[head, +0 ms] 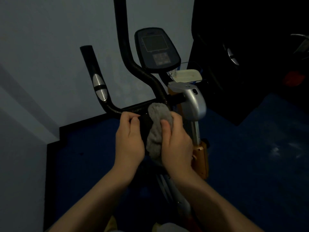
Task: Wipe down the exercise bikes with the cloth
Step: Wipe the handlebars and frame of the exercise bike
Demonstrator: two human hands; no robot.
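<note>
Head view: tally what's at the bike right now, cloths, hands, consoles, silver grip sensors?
Grey cloth: 1
Hands: 2, left hand, right hand
Console: 1
Silver grip sensors: 2, and
Total: 6

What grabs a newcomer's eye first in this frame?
Two bare hands at centre: the right hand grips a grey cloth against the black handlebar of an exercise bike, while the left hand holds the bar beside it. Above them sits the dark console, and silver sensor pads glint on the left grip.
</note>
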